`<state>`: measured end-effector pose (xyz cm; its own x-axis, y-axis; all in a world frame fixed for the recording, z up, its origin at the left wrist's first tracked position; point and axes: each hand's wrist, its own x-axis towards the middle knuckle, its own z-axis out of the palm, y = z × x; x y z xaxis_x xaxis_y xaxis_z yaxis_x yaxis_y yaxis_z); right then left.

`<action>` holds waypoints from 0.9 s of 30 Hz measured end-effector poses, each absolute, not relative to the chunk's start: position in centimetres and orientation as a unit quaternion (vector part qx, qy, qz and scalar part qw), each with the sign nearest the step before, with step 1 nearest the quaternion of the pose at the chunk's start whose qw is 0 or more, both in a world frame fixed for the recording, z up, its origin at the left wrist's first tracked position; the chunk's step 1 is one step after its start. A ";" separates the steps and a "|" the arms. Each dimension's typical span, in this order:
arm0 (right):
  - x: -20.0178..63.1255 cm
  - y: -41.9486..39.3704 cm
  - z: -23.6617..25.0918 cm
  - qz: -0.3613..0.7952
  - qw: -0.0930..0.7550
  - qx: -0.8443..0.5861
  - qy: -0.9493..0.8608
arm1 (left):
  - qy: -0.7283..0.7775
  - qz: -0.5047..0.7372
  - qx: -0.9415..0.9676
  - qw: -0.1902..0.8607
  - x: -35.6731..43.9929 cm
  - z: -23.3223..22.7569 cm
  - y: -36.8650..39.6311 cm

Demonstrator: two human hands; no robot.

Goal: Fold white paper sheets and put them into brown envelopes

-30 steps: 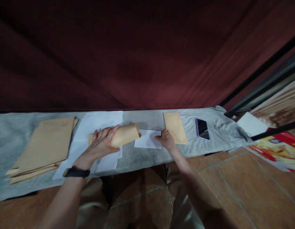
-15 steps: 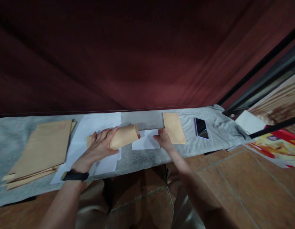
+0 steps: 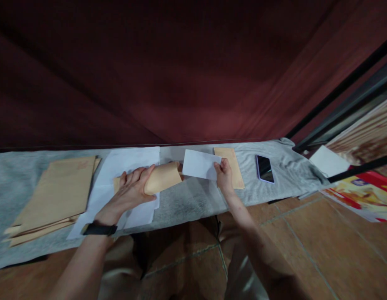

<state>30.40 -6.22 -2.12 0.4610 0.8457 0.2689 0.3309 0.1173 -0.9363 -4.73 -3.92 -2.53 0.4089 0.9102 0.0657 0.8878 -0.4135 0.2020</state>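
Left of centre, my left hand point(image 3: 131, 191) is grasping a brown envelope point(image 3: 164, 178), fingers wrapping over it and bowing it, its mouth facing right; I'm not managing to see inside. Mid-frame, my right hand point(image 3: 224, 173) is pinching a white paper point(image 3: 200, 164) close by that mouth, contact unclear. A second envelope point(image 3: 237, 173) is lying right of centre, big envelopes point(image 3: 62, 187) are stacking up lower left, contents hidden.
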 end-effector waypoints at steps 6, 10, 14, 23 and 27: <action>29.6 -6.2 -2.8 0.256 0.605 -0.569 -0.496 | 0.532 0.094 0.839 0.057 -4.6 -3.0 -3.8; 29.8 -5.9 -3.6 0.270 0.594 -0.563 -0.507 | 0.530 0.089 0.842 0.059 -4.8 -2.8 -3.8; 29.9 -5.8 -4.3 0.250 0.553 -0.602 -0.519 | 0.529 0.071 0.843 0.062 -4.9 -2.5 -3.9; 29.7 -5.4 -5.0 0.293 0.431 -0.674 -0.523 | 0.526 0.062 0.846 0.063 -5.6 -3.0 -3.4; 29.6 -5.5 -4.8 0.288 0.387 -0.698 -0.529 | 0.518 0.059 0.852 0.045 -5.9 -3.0 -3.3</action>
<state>29.63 -5.54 -4.81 0.2740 0.9617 0.0077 0.5168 -0.1404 -0.8445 -5.85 -3.34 -2.95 0.4563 0.8882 0.0541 0.8777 -0.4593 0.1369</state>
